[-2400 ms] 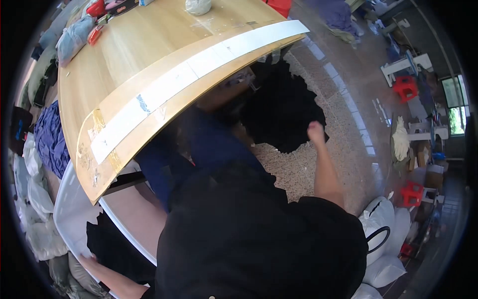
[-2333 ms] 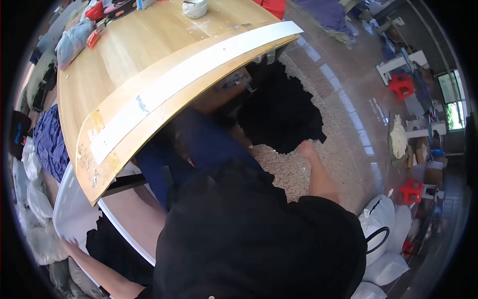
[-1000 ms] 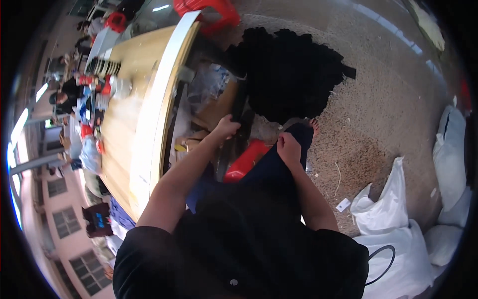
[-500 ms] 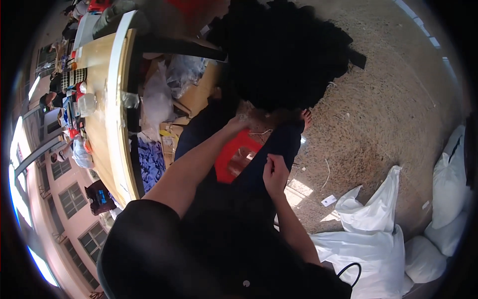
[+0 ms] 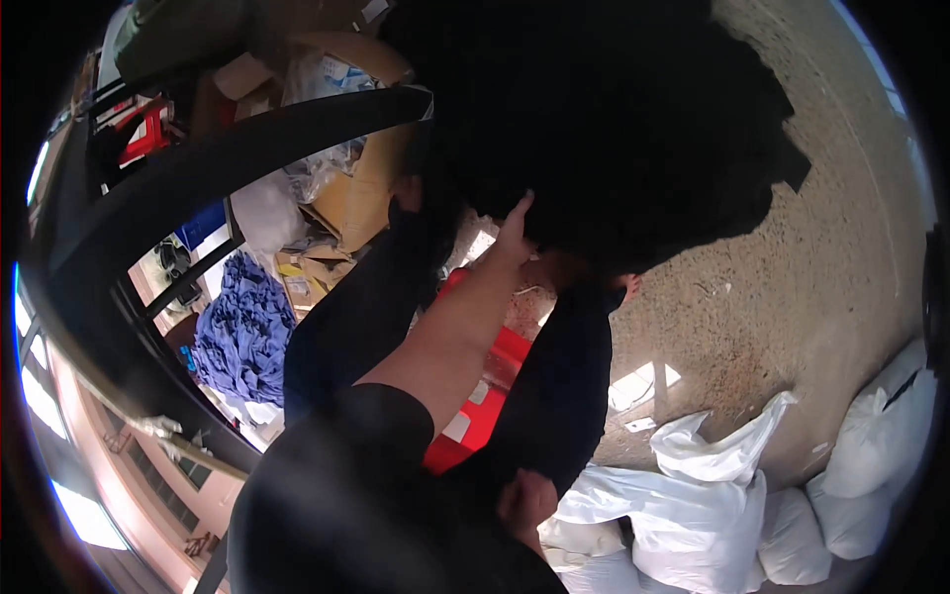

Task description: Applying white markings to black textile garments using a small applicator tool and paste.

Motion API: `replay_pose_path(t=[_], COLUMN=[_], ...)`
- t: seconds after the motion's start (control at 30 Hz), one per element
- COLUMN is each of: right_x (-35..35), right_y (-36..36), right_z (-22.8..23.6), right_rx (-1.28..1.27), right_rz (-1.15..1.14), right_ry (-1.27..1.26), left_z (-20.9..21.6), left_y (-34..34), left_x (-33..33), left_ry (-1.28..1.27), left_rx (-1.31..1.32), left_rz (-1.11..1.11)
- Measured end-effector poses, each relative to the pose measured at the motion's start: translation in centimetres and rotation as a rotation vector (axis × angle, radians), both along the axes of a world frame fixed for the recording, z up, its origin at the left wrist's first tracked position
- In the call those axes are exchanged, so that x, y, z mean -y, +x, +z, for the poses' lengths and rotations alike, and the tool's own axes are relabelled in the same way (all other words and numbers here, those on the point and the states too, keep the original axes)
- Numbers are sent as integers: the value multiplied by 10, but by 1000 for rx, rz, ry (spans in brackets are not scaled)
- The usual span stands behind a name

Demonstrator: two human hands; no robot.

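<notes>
A large heap of black cloth (image 5: 633,129) fills the top of the head view. My left hand (image 5: 513,238) reaches forward to the heap's near edge; its thumb sticks up against the black, and its other fingers are hidden, so a grip on the cloth cannot be made out. Close to my body, beside my right thigh, my right hand (image 5: 527,498) is curled closed. Anything inside it is hidden. Between my dark-trousered legs (image 5: 559,386) is a red plastic object (image 5: 470,421), partly covered by my left forearm.
Left of me stands a dark-framed table (image 5: 247,139), with cardboard boxes (image 5: 371,188), clear plastic bags and a purple-blue cloth pile (image 5: 242,332) around and under it. White sacks (image 5: 693,525) crowd the lower right. The speckled floor (image 5: 732,327) shows scraps and sunlit patches.
The view has dipped and come nearer to the black heap. My left hand has reached to the heap's edge, while my right hand has drawn back toward my body.
</notes>
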State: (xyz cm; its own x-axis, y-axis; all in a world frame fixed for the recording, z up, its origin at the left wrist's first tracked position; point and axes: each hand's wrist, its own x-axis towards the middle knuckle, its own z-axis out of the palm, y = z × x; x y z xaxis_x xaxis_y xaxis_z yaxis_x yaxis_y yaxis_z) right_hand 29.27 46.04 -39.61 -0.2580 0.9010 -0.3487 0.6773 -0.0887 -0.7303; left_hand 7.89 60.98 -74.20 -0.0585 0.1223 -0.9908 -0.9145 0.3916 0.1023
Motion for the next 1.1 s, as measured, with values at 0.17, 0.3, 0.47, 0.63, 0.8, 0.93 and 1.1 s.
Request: replay_pose_path(t=[0.17,0.3,0.47,0.63,0.8,0.93,1.1], right_x=[-9,-13,-11,-4,-2,-1,3], right_y=[-18,-36,-37,-41,-37,-33,-27], right_z=[3,5,14,13,18,24,25], right_rx=[61,76,50,-4,-67,-89,-147], right_rz=[74,116,82,19,-8,-30,-110], right_ry=[20,71,148,225,291,321,334], left_z=[-14,23,151,238,306,355,412], left_y=[12,5,25,20,23,16,14], left_x=[-15,-9,-53,-86,-102,-105,-106], left_ry=[-222,-125,30,335,408,476,341], left_rx=[63,12,-124,-191,-138,97,-1], left_rz=[173,233,-20,-39,29,67,-1])
